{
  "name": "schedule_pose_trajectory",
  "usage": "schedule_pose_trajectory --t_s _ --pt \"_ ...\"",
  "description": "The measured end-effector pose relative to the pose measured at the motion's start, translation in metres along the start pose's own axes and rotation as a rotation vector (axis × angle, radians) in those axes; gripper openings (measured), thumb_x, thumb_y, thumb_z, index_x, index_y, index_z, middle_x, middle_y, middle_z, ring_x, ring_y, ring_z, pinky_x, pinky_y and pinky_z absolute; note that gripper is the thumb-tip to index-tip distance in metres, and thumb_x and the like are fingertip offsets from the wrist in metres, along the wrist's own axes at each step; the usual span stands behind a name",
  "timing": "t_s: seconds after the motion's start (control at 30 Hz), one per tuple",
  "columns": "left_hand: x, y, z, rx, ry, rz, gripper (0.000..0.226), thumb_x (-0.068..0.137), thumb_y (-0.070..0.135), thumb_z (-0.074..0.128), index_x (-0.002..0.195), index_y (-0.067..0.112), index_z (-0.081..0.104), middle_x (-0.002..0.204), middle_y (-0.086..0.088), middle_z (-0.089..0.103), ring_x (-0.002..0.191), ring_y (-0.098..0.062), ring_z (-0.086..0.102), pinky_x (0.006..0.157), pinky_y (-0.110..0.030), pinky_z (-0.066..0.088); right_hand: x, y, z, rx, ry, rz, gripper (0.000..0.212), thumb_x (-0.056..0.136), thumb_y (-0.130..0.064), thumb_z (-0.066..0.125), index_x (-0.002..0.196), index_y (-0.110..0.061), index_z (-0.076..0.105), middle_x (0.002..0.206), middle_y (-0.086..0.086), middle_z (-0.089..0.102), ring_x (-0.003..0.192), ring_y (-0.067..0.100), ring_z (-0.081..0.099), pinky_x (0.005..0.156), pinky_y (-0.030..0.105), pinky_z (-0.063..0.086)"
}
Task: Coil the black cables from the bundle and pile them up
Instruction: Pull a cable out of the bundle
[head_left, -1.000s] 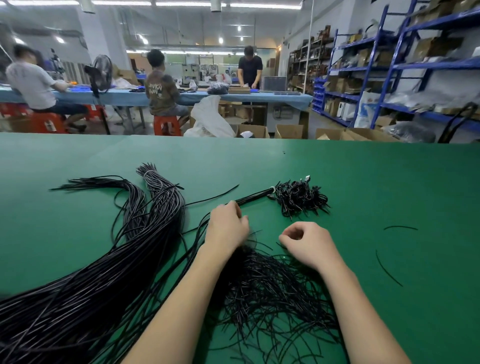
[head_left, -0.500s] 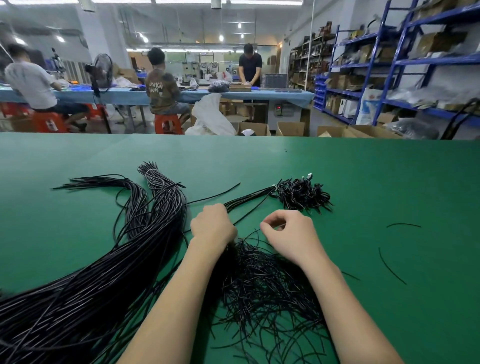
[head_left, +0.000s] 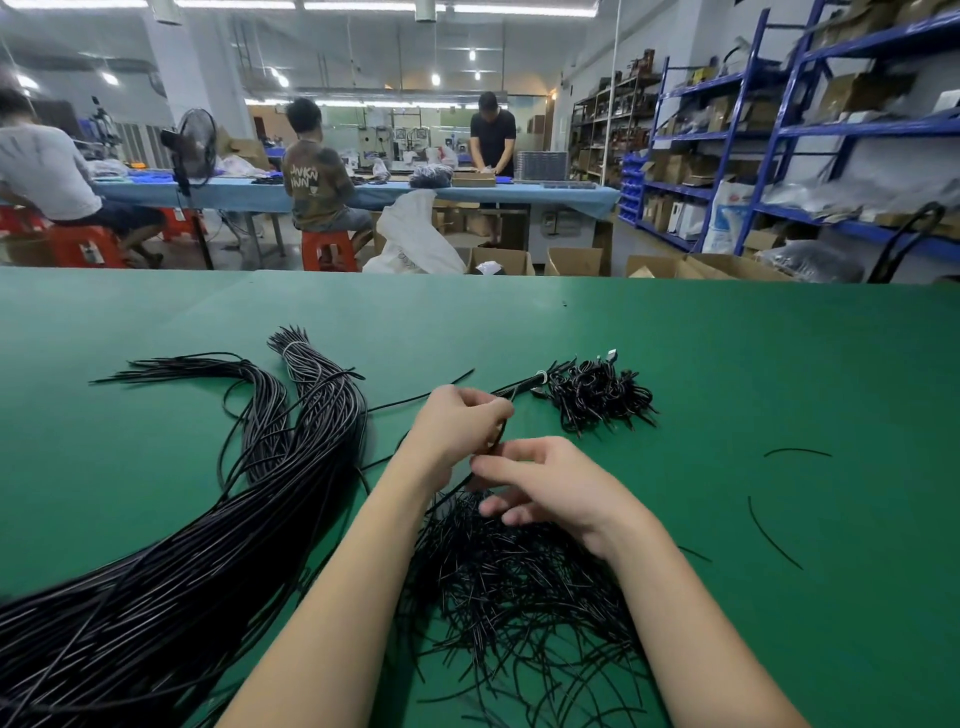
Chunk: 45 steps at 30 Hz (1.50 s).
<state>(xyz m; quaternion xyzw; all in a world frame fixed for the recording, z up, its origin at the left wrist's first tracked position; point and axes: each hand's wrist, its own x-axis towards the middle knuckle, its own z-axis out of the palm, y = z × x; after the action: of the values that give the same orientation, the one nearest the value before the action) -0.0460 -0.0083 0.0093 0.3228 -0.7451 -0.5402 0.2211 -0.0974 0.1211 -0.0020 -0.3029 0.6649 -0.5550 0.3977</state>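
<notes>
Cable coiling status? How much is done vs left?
Done: a small pile of coiled cables sits at the far centre of the green table. In hand: left hand and right hand grip one black cable. Left: the big straight bundle, clearly most of the job.

Both hands (head_left: 524, 457) on black cable (head_left: 496, 439)

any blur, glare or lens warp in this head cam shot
Head view: wide-angle warp bends the blue shelving and the far edge of the green table; the big cable bundle smears into streaks toward the lower left corner; ceiling strip lights blow out white; the left hand and right hand are fairly sharp, under soft even light with faint shadows.
</notes>
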Motion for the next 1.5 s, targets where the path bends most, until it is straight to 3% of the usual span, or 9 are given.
schedule_pose_trajectory --t_s 0.5,0.63,0.8,1.0,1.1,1.2,1.3,1.4,1.5 --pt "-0.012 0.009 -0.015 0.084 -0.569 0.098 0.035 0.103 0.043 0.049 0.087 0.019 0.069 0.064 0.006 0.057 0.059 -0.013 0.054 0.056 -0.02 0.04 -0.001 -0.009 -0.036 0.716 0.606 -0.201 0.012 0.096 -0.013 0.069 0.104 -0.004 0.067 0.076 0.003 0.077 0.061 0.01 0.073 0.052 0.018 0.055" --pt "-0.014 0.016 -0.013 0.106 -0.424 0.172 0.032 0.101 0.039 0.053 0.082 0.021 0.072 0.064 0.008 0.041 0.052 -0.01 0.037 0.05 -0.021 0.032 -0.007 -0.005 -0.047 0.061 0.948 -0.462 0.02 0.091 -0.035 0.072 0.103 -0.026 0.059 0.095 -0.008 0.071 0.06 0.004 0.068 0.059 0.026 0.053" --pt "-0.01 0.015 0.001 0.325 -0.156 0.441 0.024 0.097 0.036 0.06 0.085 0.021 0.075 0.058 0.014 0.049 0.057 -0.005 0.041 0.059 -0.025 0.034 -0.012 -0.015 -0.05 -0.904 0.565 -0.445 0.023 0.081 -0.06 0.059 0.102 -0.053 0.066 0.082 -0.032 0.067 0.067 -0.007 0.055 0.06 0.02 0.038" --pt "-0.019 0.028 0.003 -0.09 0.052 0.631 0.017 0.092 0.028 0.071 0.078 0.021 0.066 0.07 0.008 0.059 0.063 -0.008 0.051 0.059 -0.016 0.038 -0.013 -0.015 -0.063 -0.708 0.702 -0.314 0.012 0.092 -0.041 0.064 0.084 -0.038 0.071 0.067 -0.035 0.067 0.068 -0.006 0.061 0.067 0.025 0.049" --pt "-0.021 0.037 -0.009 -0.205 -0.37 0.343 0.054 0.099 0.057 0.048 0.065 0.021 0.068 0.054 0.004 0.055 0.048 -0.011 0.047 0.049 -0.02 0.036 -0.013 -0.021 -0.062 -0.421 0.766 -0.374 0.013 0.098 -0.034 0.06 0.087 -0.029 0.065 0.065 -0.025 0.071 0.047 -0.003 0.053 0.053 0.021 0.042" --pt "-0.02 0.03 -0.013 -0.066 -0.78 -0.008 0.088 0.093 0.078 0.015 0.108 0.013 0.073 0.098 -0.007 0.076 0.088 -0.016 0.071 0.071 -0.027 0.052 -0.025 -0.034 -0.063 -0.302 0.51 -0.427 0.008 0.099 -0.03 0.061 0.095 -0.025 0.065 0.072 -0.01 0.077 0.043 -0.002 0.048 0.056 0.023 0.035" --pt "-0.017 0.022 0.004 -0.261 -0.606 -0.042 0.087 0.093 0.077 0.019 0.139 0.013 0.055 0.131 0.001 0.067 0.123 -0.014 0.061 0.105 -0.037 0.047 -0.041 -0.043 -0.069 -0.416 0.143 -0.403 0.007 0.099 -0.03 0.064 0.096 -0.026 0.068 0.079 -0.003 0.079 0.059 0.016 0.049 0.064 0.03 0.043" --pt "-0.009 0.019 0.006 -0.797 -0.384 -0.049 0.068 0.1 0.063 0.032 0.137 0.011 0.055 0.131 -0.004 0.068 0.123 -0.018 0.062 0.102 -0.039 0.048 -0.053 -0.048 -0.078 -0.517 0.024 -0.373 0.005 0.093 -0.033 0.068 0.094 -0.03 0.071 0.084 -0.004 0.08 0.074 0.043 0.059 0.09 0.059 0.049" --pt "-0.001 0.018 -0.008 -1.105 -0.29 -0.041 0.056 0.108 0.047 0.026 0.133 0.009 0.059 0.13 -0.009 0.068 0.124 -0.022 0.063 0.102 -0.037 0.049 -0.063 -0.053 -0.083 -0.468 0.033 -0.484 0.011 0.088 -0.034 0.067 0.094 -0.029 0.076 0.084 -0.002 0.08 0.094 0.029 0.074 0.097 0.043 0.054"
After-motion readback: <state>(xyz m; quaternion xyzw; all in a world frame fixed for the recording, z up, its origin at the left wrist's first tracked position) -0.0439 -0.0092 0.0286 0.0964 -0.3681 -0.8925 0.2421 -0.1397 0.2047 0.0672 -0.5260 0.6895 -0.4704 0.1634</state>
